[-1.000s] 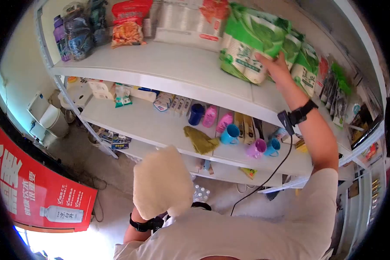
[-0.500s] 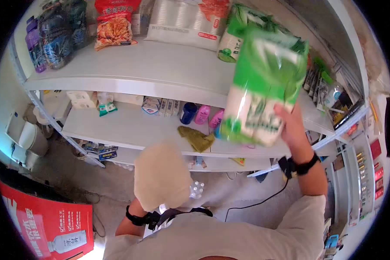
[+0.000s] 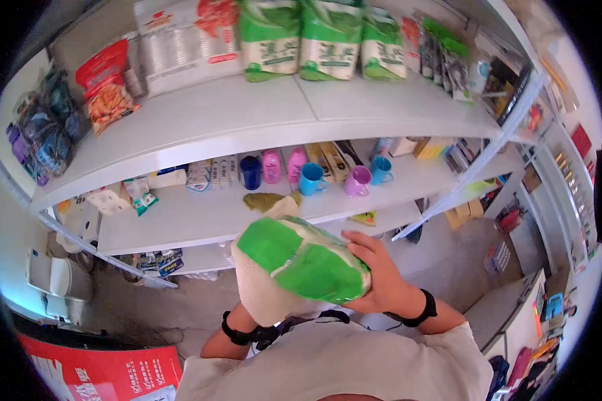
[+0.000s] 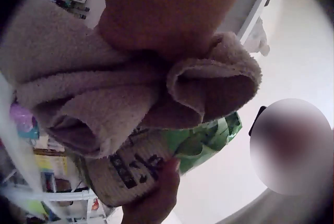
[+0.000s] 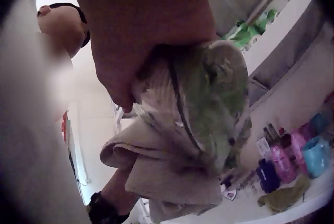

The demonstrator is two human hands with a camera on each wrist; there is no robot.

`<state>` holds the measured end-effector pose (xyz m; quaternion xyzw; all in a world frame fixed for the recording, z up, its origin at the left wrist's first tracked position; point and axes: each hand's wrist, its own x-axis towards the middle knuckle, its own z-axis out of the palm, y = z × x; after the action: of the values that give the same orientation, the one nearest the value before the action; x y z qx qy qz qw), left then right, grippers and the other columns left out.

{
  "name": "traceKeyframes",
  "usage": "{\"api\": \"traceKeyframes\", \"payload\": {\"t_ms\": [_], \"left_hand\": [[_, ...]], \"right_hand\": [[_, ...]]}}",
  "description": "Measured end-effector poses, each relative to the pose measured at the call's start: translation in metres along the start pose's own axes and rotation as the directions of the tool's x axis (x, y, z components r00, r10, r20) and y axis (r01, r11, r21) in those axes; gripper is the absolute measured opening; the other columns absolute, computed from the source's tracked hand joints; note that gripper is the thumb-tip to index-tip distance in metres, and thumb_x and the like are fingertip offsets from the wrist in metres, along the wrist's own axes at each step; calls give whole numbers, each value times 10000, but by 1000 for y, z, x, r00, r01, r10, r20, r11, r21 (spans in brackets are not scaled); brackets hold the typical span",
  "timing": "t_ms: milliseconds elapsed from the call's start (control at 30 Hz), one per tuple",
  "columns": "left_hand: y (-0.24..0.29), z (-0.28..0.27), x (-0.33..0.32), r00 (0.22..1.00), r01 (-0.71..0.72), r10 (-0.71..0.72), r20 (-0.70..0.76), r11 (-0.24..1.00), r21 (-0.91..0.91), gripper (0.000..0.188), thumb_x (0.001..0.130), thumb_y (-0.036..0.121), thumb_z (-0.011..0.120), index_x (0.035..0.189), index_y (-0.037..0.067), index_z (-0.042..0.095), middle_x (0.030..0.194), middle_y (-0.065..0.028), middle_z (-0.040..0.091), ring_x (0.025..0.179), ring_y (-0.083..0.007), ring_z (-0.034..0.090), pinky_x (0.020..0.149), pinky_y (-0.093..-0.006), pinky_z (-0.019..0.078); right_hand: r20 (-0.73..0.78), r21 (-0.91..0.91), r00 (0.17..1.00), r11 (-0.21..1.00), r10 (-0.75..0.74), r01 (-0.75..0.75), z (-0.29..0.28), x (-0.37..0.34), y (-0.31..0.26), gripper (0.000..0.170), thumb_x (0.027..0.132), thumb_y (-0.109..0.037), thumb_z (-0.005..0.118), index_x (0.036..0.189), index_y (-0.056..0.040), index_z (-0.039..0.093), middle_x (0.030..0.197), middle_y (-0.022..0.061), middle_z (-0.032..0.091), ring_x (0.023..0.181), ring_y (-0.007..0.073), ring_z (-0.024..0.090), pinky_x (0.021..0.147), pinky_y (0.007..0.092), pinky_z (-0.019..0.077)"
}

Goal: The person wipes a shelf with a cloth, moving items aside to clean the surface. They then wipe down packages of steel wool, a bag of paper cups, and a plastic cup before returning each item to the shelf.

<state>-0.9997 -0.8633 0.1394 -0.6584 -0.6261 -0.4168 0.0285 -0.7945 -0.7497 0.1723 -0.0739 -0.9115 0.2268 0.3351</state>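
Our right hand [image 3: 382, 277] grips a green pack [image 3: 314, 267]. A towel [image 3: 264, 294] mostly covers our left hand [image 4: 162, 31]; we can't tell its grip.

On my right wrist feed, the bare right hand [image 5: 138, 44] comes down from the top, gripping a soft green-and-white plastic pack [image 5: 211, 99] near the middle. I see the pack lying against a beige towelling cloth [image 5: 175, 182] that hangs in folds below. A bare left forearm [image 5: 120, 190] wearing a black wrist strap [image 5: 104, 211] runs up behind the cloth, which hides the left hand from me. At right, I make out a dark blue cylindrical container [image 5: 267, 176], two pink plastic bottles [image 5: 283, 164], a light blue cup [image 5: 316, 157] and a crumpled olive-green cloth [image 5: 286, 195] on a white shelf [image 5: 245, 206].
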Motion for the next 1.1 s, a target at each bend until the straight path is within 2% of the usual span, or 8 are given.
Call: {"api": "traceKeyframes", "payload": {"t_ms": [133, 200, 367, 700, 767, 900, 1000, 1100], "left_hand": [[34, 57, -2, 999, -29, 31, -9, 984, 179, 819, 777, 395, 732, 1455, 146, 344, 1465, -95, 387, 1354, -268, 358, 1064, -482, 356], [61, 96, 1, 965, 247, -241, 103, 706, -663, 802, 798, 383, 718, 1458, 133, 336, 1470, -97, 373, 1348, -267, 367, 1083, -477, 331], [119, 178, 15, 949, 293, -232, 214, 397, -870, 803, 813, 349, 712, 1466, 115, 307, 1465, -108, 371, 1341, -271, 375, 1091, -472, 321], [190, 185, 20, 988, -23, -103, -118, 651, -759, 809, 841, 281, 701, 1481, 78, 250, 1455, -131, 366, 1327, -279, 393, 1108, -461, 302], [166, 201, 10, 995, -83, 65, -80, 967, -241, 816, 849, 254, 696, 1485, 63, 223, 1448, -136, 370, 1321, -286, 400, 1103, -454, 312], [101, 229, -28, 905, 153, -350, -241, 797, -584, 751, 868, 199, 655, 1457, 10, 229, 1417, -155, 394, 1282, -292, 442, 1088, -431, 327], [74, 227, -16, 776, -11, -573, -264, 407, -913, 714, 878, 180, 632, 1442, -6, 238, 1395, -158, 415, 1256, -285, 464, 1082, -430, 332], [92, 194, -8, 832, 58, -344, -435, 834, -549, 666, 851, 206, 671, 1390, 4, 336, 1382, -166, 430, 1223, -279, 494, 1035, -419, 379]], "right_hand": [[74, 170, 980, 966, 184, -194, -27, -40, 17, 878, 619, -215, 834, 1357, -44, 390, 1420, 226, 417, 1232, 399, 486, 1031, 460, 398], [-68, 140, 984, 978, 167, -156, -32, -63, 20, 858, 611, -217, 845, 1322, -35, 402, 1413, 225, 431, 1254, 411, 477, 1022, 475, 417], [-294, 25, 951, 996, 93, -90, -62, -112, 42, 887, 636, -245, 852, 1338, -34, 353, 1417, 251, 418, 1238, 453, 476, 1007, 486, 429], [-240, 91, 959, 987, 150, -132, -110, -160, 67, 932, 623, -195, 849, 1371, -5, 326, 1429, 284, 381, 1279, 446, 431, 1033, 501, 401], [-241, 62, 962, 991, 128, -116, -109, -163, 65, 951, 613, -182, 848, 1378, 2, 315, 1425, 286, 385, 1266, 448, 439, 1030, 501, 403], [-150, 155, 958, 963, 245, -222, -107, -169, 55, 936, 615, -187, 848, 1378, 15, 344, 1393, 287, 425, 1194, 445, 498, 983, 477, 441], [-48, 244, 951, 926, 307, -287, -104, -161, 38, 885, 635, -276, 869, 1348, 2, 424, 1293, 233, 531, 1121, 382, 574, 926, 441, 478], [-79, 150, 988, 982, 129, -116, -93, -146, 36, 857, 646, -322, 876, 1329, -11, 461, 1242, 199, 570, 1110, 336, 590, 918, 418, 485]]}}
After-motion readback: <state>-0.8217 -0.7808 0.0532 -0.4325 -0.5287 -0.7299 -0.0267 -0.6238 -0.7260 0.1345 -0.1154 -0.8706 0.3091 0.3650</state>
